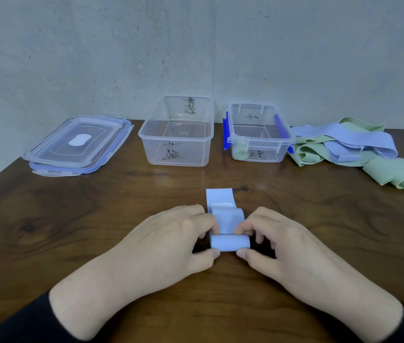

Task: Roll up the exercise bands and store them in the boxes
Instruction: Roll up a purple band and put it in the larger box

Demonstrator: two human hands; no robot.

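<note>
Both the left hand [171, 233] and the right hand [280, 236] pinched a smooth, flat lavender elastic band [228, 219], its near end a tight cylinder. It lay on glossy dark wooden table [97, 231].

Both forearms leave the frame at the bottom edge. Left hand [171, 241] and right hand [277, 241] cover the ends of the blue band [229, 241]. Its label print [221, 205] is illegible. The green band [403, 175] is cropped at the right edge.
</note>
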